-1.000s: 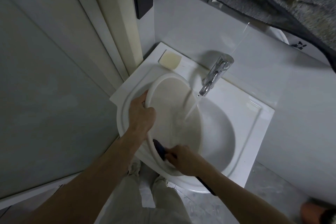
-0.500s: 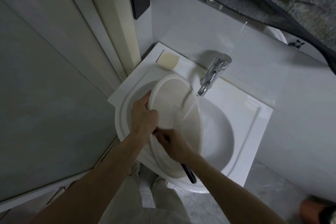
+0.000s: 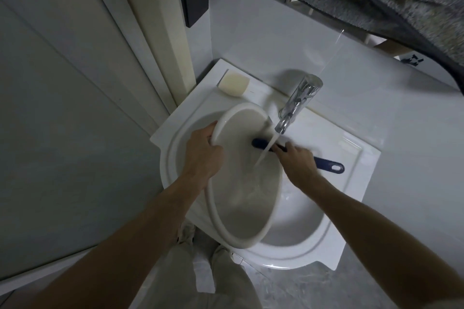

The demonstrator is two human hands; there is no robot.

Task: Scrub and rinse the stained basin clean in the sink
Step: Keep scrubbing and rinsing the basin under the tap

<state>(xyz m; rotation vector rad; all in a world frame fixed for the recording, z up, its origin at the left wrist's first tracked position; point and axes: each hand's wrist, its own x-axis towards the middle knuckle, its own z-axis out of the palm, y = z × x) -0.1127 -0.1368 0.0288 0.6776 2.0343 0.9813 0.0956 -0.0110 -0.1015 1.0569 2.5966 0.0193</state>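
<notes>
A white plastic basin [image 3: 241, 213] stands tilted in the white sink [image 3: 296, 228], its open side turned toward me. My left hand [image 3: 203, 155] grips its upper left rim. My right hand [image 3: 297, 160] holds a dark blue brush [image 3: 329, 165] by the handle, with the brush head lying inside the upper part of the basin. Water runs from the chrome tap [image 3: 298, 100] across the brush and down the basin's inner wall.
A pale bar of soap [image 3: 233, 83] lies on the sink's back left corner. A door frame and a wall stand close on the left. A grey cloth hangs at the top right. My legs and the floor show below the sink.
My right hand has moved the brush from the basin's lower left rim up to its upper part under the water stream. The left hand keeps its grip on the rim.
</notes>
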